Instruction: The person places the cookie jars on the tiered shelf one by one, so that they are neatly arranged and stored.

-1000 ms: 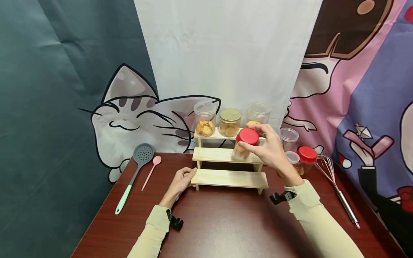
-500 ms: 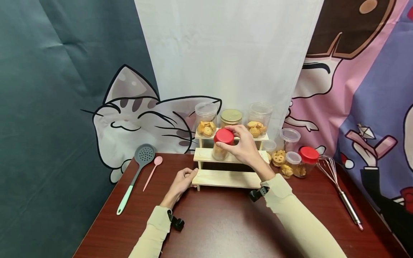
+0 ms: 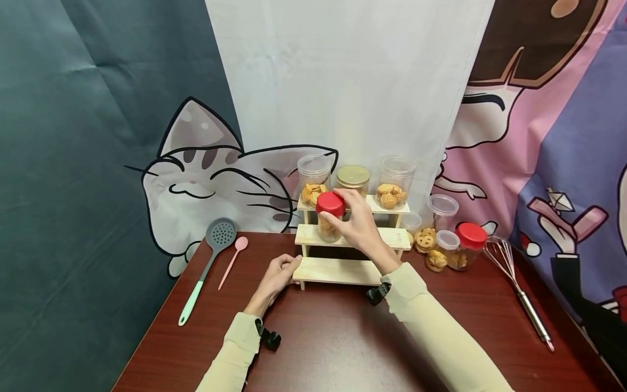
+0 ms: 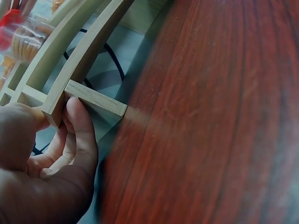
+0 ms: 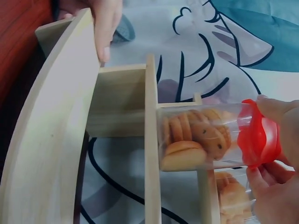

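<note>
My right hand (image 3: 360, 224) pinches the red lid of a clear cookie jar (image 3: 329, 228) at the left part of the middle step. In the right wrist view the cookie jar (image 5: 201, 137) stands on or just over that step, thumb and fingers around its lid. My left hand (image 3: 275, 277) grips the left end of the lowest step of the three-step wooden stand (image 3: 338, 270). In the left wrist view the left hand (image 4: 60, 158) has thumb and fingers on either side of the board's end (image 4: 56, 109).
Three jars stand on the top step, the middle one with a gold lid (image 3: 353, 175). Several jars, one red-lidded (image 3: 471, 236), stand right of the stand. A whisk (image 3: 524, 299) lies far right; a slotted turner (image 3: 208, 267) and pink spoon (image 3: 233, 261) lie left.
My right hand has carried the red-lidded cookie jar leftward along the middle step, from its right part to its left part. My left hand has stayed on the stand's lowest step.
</note>
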`<state>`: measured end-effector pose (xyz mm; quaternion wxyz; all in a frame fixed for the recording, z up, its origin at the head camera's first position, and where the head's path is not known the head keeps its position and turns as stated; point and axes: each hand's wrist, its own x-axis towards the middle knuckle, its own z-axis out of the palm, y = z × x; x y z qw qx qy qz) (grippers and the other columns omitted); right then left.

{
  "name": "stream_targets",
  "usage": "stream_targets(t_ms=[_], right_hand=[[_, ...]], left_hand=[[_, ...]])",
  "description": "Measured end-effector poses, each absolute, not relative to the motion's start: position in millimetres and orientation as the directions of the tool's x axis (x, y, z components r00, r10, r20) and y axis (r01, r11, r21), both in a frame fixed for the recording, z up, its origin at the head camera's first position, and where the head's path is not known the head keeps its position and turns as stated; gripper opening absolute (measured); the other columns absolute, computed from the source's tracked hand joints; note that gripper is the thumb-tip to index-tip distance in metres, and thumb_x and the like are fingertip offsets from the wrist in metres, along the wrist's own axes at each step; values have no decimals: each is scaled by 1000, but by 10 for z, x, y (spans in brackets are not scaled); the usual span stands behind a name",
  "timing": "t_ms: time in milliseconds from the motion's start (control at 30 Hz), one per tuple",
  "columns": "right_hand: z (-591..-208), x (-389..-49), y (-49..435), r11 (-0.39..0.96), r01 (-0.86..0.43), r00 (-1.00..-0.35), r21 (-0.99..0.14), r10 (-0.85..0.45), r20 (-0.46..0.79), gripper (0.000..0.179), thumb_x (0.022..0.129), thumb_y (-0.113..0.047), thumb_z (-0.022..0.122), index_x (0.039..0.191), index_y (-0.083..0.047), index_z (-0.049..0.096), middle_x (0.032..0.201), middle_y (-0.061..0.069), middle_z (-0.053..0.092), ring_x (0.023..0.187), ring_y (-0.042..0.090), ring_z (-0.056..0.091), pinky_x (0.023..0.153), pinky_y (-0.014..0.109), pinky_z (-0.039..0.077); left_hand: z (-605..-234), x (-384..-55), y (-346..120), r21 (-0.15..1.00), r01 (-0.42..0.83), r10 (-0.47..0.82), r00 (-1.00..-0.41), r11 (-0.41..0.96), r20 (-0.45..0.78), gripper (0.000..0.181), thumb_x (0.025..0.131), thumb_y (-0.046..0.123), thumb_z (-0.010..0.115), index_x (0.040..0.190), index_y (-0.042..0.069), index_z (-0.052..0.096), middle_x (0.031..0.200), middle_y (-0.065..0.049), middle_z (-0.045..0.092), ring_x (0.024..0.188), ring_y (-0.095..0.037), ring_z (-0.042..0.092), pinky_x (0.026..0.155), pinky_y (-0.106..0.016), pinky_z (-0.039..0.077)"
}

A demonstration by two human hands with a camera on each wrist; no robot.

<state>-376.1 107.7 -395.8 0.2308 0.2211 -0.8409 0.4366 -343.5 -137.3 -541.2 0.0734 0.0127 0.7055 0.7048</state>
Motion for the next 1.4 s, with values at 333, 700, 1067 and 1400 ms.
stream_targets(t_ms=[333,700,1067,1400], right_hand=[[-4010,-3768,1038,520,-609,-760,-599,-166,628,67,93,-26,89,149,-2,61,144,19,63,128,35,64,108,54,54],[-4189,-3524,1175,475,-652,-710,-591,-107,696,70,95,-20,85,155,-3,53,157,15,56,145,30,55,120,52,47],[-4583,-3229,1900,515,-539,-763,-666,36,645,43,100,-11,77,142,-10,69,139,12,70,127,33,67,109,34,55],[-4797,-3061,2803,579,-328,-758,-747,311,574,43,98,-5,77,140,-9,70,128,13,71,109,6,64,93,7,45]], left_hand=[[-5439,-3430,-1371,998,-58,94,-994,-19,-56,31,108,28,69,111,-2,63,80,0,72,68,-12,67,64,-26,58],[-5476,-3411,-1383,997,55,30,-998,56,53,30,106,26,73,116,-2,67,79,1,71,71,-9,61,68,-20,47],[-5509,-3442,-1366,996,70,-18,-997,63,71,26,104,22,75,111,-3,71,91,-8,77,79,-6,65,74,-19,51],[-5471,-3449,-1342,995,83,18,-996,55,82,23,106,18,72,116,-3,69,99,-15,76,82,-9,66,76,-19,52]])
